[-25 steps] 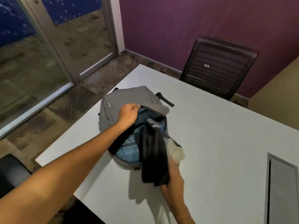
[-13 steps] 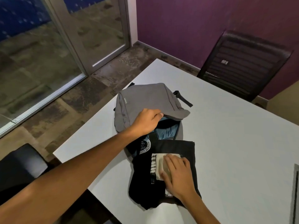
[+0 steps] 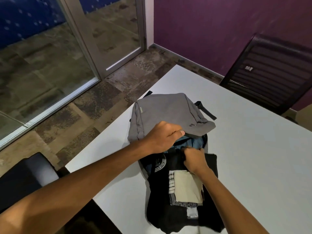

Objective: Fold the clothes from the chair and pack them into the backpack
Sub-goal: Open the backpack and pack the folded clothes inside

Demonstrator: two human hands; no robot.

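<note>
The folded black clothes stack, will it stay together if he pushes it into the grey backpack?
The folded black clothes stack is probably floppy, its edges sagging. The loose beige piece on top may slip off. The right hand gripping its front edge should help.

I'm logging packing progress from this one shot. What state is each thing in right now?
Backpack: lying on the table, top flap lifted, mouth open.
Left hand: grips the flap's edge, holding it up.
Right hand: grips the far edge of the clothes at the mouth.
Folded clothes: stacked, mostly outside the backpack, far end at the opening.
Chair: at the table's far side, no clothes visible on it.
</note>
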